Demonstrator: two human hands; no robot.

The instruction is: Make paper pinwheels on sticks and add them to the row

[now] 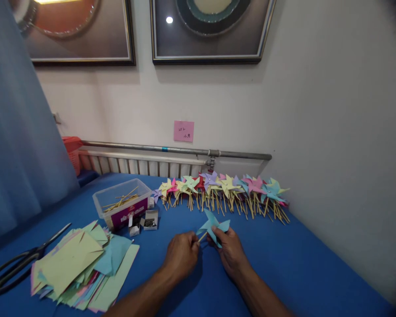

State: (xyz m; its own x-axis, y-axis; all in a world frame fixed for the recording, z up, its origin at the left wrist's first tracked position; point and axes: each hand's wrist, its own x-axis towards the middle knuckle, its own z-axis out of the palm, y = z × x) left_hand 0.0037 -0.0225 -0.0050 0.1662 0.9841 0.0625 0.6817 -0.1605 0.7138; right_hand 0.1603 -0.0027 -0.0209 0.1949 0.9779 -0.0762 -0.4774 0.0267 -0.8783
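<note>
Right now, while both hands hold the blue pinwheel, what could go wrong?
The right hand grips the blue pinwheel by its paper; a tight squeeze may crease the blades. The left hand pinches only the thin stick, which could snap or slip. The small open boxes sit close to the left hand; a bump might spill them.

A table (pixel 284 264) under a blue cloth filled the lower half of the frame. At the lower left lay black scissors (pixel 16 264), just beside a loose stack of coloured paper squares (pixel 79 264). Above these, left of centre, stood a clear plastic box (pixel 122 202) of wooden sticks, with two small open cartons (pixel 150 220) at its right. A row of finished pinwheels (pixel 224 191) lined the far edge.
</note>
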